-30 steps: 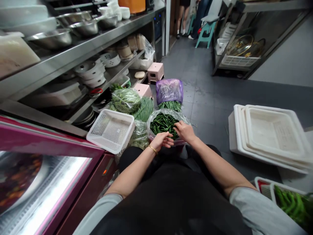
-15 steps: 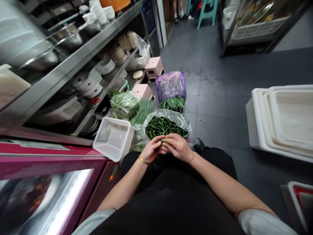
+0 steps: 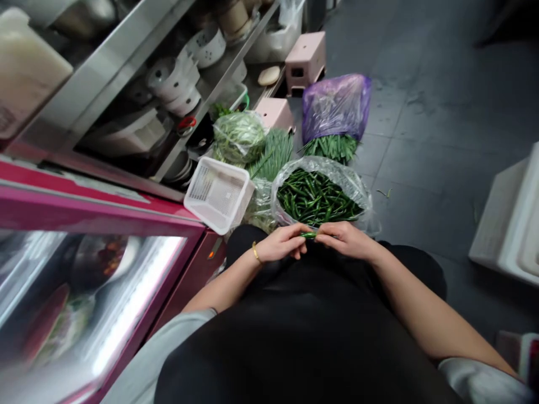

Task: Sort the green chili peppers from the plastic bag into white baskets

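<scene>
A green chili pepper lies between my two hands, its middle showing. My left hand pinches one end of it with thumb and fingers. The other end is gripped by my right hand, whose fingers hide the tip. Just beyond the hands stands a clear plastic bag, its mouth spread wide. Many green chili peppers fill it. A white plastic basket sits tilted to the left of the bag; no peppers show in it.
Behind the bag are a purple mesh bag of greens, bagged leafy vegetables and pink stools. A steel shelf and a pink-framed glass cabinet line the left. White tubs stand on the right.
My view has tilted down and turned left. My hands have drawn slightly apart, and the chili pepper now shows between them, where fingers mostly covered it before.
</scene>
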`<state>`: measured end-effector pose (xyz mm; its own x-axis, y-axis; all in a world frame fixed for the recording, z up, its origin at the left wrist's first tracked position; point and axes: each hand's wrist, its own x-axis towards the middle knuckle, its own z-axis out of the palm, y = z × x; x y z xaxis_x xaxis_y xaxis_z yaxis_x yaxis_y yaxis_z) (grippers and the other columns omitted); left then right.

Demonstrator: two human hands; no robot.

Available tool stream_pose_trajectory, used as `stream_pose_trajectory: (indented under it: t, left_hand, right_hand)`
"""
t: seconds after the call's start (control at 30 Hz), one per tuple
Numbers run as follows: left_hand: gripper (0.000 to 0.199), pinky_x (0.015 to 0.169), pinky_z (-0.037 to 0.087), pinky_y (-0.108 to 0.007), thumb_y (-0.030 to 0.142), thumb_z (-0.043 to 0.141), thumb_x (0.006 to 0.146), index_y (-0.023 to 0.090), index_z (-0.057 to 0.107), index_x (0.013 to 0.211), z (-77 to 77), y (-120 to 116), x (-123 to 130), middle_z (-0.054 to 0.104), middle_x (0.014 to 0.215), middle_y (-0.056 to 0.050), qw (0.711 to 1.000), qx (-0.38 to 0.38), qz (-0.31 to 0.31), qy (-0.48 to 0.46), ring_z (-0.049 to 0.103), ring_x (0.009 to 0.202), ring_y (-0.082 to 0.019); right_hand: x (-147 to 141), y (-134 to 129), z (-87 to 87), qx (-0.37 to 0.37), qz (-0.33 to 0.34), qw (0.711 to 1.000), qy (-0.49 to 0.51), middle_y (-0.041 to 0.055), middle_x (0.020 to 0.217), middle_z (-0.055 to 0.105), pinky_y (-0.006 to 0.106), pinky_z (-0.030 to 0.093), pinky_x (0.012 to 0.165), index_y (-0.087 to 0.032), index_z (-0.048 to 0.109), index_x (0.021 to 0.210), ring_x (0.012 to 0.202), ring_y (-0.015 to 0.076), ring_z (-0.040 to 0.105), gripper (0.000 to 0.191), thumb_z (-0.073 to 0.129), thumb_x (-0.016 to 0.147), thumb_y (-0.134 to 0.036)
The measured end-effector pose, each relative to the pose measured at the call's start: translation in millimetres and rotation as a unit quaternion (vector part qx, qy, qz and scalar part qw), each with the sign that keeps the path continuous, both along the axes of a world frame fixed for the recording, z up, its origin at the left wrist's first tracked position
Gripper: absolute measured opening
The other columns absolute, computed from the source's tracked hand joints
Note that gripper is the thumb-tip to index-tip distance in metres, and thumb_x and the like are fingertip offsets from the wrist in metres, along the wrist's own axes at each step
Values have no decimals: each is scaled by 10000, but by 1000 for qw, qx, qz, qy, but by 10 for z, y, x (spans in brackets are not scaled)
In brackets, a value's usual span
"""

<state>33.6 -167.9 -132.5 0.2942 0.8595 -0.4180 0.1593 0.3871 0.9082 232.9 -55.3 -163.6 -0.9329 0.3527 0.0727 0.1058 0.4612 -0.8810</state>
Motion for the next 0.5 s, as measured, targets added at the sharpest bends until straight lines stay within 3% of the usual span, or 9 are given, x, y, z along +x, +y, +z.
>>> stream_pose_trajectory:
  t: [0.13, 0.3, 0.4, 0.5]
  left_hand:
    - [181, 623, 425, -215, 311, 384, 961, 177, 503, 985, -53, -300, 168, 597, 697, 15, 983, 67, -14, 169, 551, 618, -100]
    - [103, 638, 411, -213, 275, 406, 960, 189, 461, 949, -82, -695, 86, 603, 691, 21, 981, 77, -108, 139, 578, 658, -117]
    - [115, 633, 402, -227, 289, 392, 967, 190, 448, 948, -72, -876, -25, 614, 704, 4, 976, 108, -107, 156, 589, 674, -139]
    - [121, 642, 405, -240, 292, 382, 969, 192, 447, 945, -74, -1015, -99, 621, 703, -4, 973, 124, -91, 171, 596, 685, -156]
  right_hand:
    - [-49, -319, -43, -45, 41, 997, -53, 21, 648, 591, 249, 402, 612, -182, 616, 714, 606, 129, 529, 409, 436, 952, -462]
    - [-23, -770, -70, -130, 71, 983, -112, 25, 675, 596, 260, 432, 627, -186, 602, 744, 628, 138, 550, 402, 428, 959, -479]
    - [-110, -961, 21, -114, 72, 981, -141, 33, 678, 595, 278, 443, 626, -199, 578, 722, 632, 151, 547, 428, 407, 955, -515]
    - [-223, -1103, 134, -47, 60, 982, -173, 55, 709, 626, 306, 458, 615, -229, 599, 767, 624, 174, 568, 387, 418, 941, -524]
